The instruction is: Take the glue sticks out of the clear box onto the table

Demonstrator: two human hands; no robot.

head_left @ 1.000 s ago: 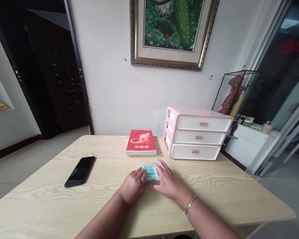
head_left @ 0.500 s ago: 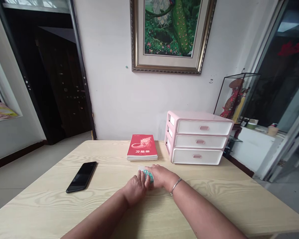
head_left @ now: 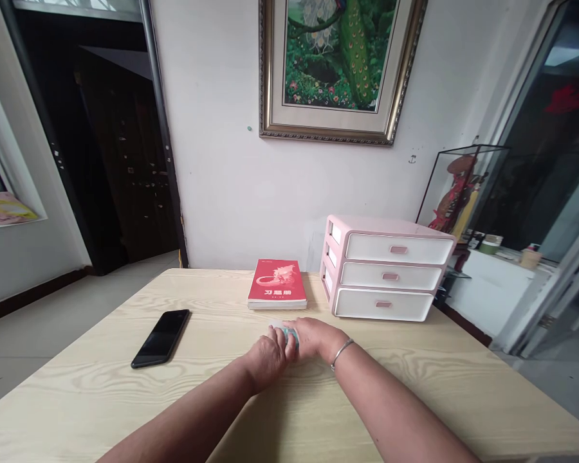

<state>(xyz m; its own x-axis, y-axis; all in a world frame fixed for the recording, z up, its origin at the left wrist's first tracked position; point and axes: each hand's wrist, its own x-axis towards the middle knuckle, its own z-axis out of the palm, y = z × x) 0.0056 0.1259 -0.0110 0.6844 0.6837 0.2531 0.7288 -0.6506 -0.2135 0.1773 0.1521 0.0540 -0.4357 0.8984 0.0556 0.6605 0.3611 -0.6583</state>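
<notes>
Both hands meet on the counter [head_left: 101, 392] just in front of the red book [head_left: 276, 291]. The left hand [head_left: 267, 359] and the right hand [head_left: 313, 339] are cupped together over a small clear packet with teal print [head_left: 289, 334], so that only a sliver of it shows between them. The fingers [head_left: 278, 339] of each hand are curled down around the packet and touching it, though how firmly they hold it I cannot tell. A black phone [head_left: 161, 337] lies flat well to the left of the book, and a pink drawer unit [head_left: 383, 269] stands just to the book's right.
</notes>
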